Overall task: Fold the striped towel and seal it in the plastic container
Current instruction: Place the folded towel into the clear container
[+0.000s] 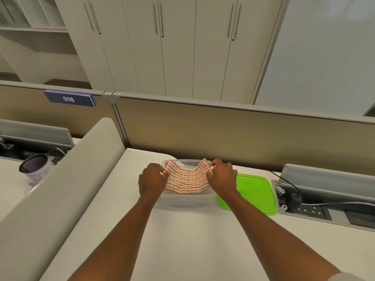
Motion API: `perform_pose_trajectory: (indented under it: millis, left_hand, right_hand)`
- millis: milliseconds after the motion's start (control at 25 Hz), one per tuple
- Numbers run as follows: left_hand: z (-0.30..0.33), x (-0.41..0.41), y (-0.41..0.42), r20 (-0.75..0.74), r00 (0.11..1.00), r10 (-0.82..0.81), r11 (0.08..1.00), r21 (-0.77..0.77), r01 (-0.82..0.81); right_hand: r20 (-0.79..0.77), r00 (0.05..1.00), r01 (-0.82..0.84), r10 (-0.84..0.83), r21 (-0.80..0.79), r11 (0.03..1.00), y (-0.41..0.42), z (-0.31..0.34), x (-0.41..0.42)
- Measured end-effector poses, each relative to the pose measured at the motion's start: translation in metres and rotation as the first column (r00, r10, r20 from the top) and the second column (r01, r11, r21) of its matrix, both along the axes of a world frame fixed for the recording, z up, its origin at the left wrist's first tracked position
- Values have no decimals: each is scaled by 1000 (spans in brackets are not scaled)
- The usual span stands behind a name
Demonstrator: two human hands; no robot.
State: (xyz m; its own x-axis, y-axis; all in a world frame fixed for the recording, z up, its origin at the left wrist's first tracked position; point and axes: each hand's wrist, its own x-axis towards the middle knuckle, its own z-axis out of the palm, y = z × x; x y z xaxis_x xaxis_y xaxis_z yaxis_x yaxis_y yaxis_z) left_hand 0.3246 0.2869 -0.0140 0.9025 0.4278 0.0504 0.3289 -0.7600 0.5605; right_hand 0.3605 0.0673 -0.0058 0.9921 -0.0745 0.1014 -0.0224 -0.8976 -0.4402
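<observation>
A folded white towel with red stripes (187, 180) hangs over the open clear plastic container (186, 200), sagging in the middle. My left hand (152, 180) pinches its left edge and my right hand (222, 178) pinches its right edge, both just above the container's rim. The green lid (256, 192) lies flat on the desk right of the container, partly under my right forearm. The container's floor is hidden by the towel.
The white desk (182, 240) ends at a beige partition (223, 134) behind the container. A cable tray with sockets and a black plug (304, 203) sits at the right. A curved divider (67, 179) and a mesh cup (36, 165) stand at the left.
</observation>
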Motion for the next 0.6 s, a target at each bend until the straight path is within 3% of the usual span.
perform_pose_trajectory:
  millis: [280, 480, 600]
  left_hand:
    - [-11, 2, 1, -56, 998, -3, 1000, 11, 3]
    - [-16, -1, -1, -57, 989, -135, 960, 239, 145]
    - [-16, -5, -4, -85, 971, -225, 928, 285, 240]
  right_hand:
    - [-31, 999, -35, 32, -105, 994, 5, -5, 0]
    - [41, 993, -100, 107, -149, 984, 3, -8, -8]
    - [-5, 979, -201, 206, -250, 947, 4, -7, -11]
